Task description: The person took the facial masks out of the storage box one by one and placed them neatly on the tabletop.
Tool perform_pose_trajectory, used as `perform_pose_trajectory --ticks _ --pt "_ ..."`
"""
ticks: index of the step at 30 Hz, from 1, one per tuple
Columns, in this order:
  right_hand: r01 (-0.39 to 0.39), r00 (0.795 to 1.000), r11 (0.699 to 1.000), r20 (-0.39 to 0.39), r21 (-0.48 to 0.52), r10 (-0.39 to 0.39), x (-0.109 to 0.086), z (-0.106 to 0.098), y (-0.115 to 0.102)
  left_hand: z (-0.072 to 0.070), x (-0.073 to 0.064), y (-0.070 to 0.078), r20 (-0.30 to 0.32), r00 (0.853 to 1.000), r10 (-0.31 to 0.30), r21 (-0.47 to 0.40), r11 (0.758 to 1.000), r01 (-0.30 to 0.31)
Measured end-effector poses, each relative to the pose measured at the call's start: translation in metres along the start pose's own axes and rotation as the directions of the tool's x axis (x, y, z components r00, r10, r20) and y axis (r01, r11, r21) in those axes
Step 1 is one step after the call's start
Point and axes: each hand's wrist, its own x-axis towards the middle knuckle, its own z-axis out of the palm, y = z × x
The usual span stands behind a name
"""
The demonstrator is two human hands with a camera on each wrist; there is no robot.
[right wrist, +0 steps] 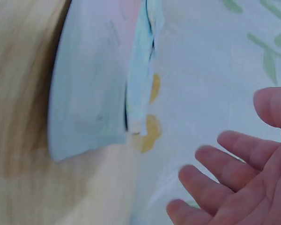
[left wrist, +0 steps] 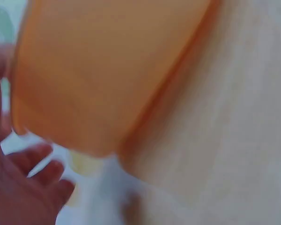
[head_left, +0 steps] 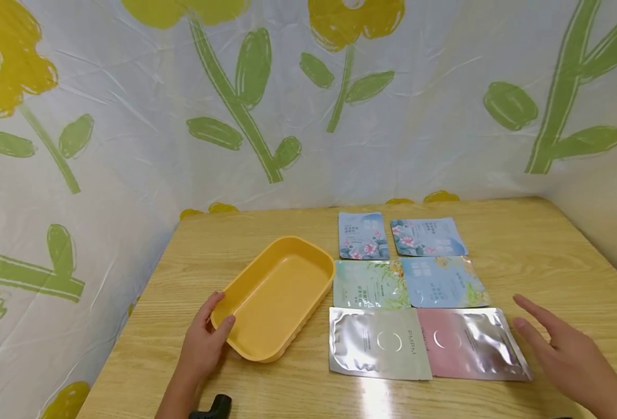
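Observation:
A yellow plastic storage box (head_left: 279, 294) stands slantwise on the table. My left hand (head_left: 205, 342) grips its near left corner, the thumb over the rim and the fingers at the outer side. Right of the box, sheet mask packets lie in rows of two: a silver-green packet (head_left: 380, 343) and a silver-pink packet (head_left: 472, 343) in front, a green packet (head_left: 370, 284) and a blue packet (head_left: 443, 282) in the middle, two blue floral packets (head_left: 363, 235) at the back. My right hand (head_left: 565, 355), fingers extended and holding nothing, hovers just right of the silver-pink packet.
The wooden table (head_left: 224, 256) ends at a flower-printed cloth (head_left: 392, 157) hanging behind and at the left. A black object (head_left: 218, 407) shows at the bottom edge beside my left forearm.

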Motion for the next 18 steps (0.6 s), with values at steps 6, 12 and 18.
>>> perform_pose_trajectory --ticks 6,12,18 --pt "0.180 0.978 0.983 -0.101 -0.019 -0.181 0.011 0.008 -0.014 -0.003 0.011 0.031 -0.042 0.980 0.195 0.303 0.937 -0.173" --pt "0.294 0.939 0.933 -0.120 -0.206 -0.322 0.028 0.013 -0.037 0.007 0.021 0.062 0.018 0.952 0.305 0.437 0.854 -0.282" --pt "0.323 0.933 0.908 -0.068 -0.267 -0.352 0.052 0.018 -0.072 0.025 0.028 0.082 0.154 0.944 0.293 0.625 0.711 -0.323"
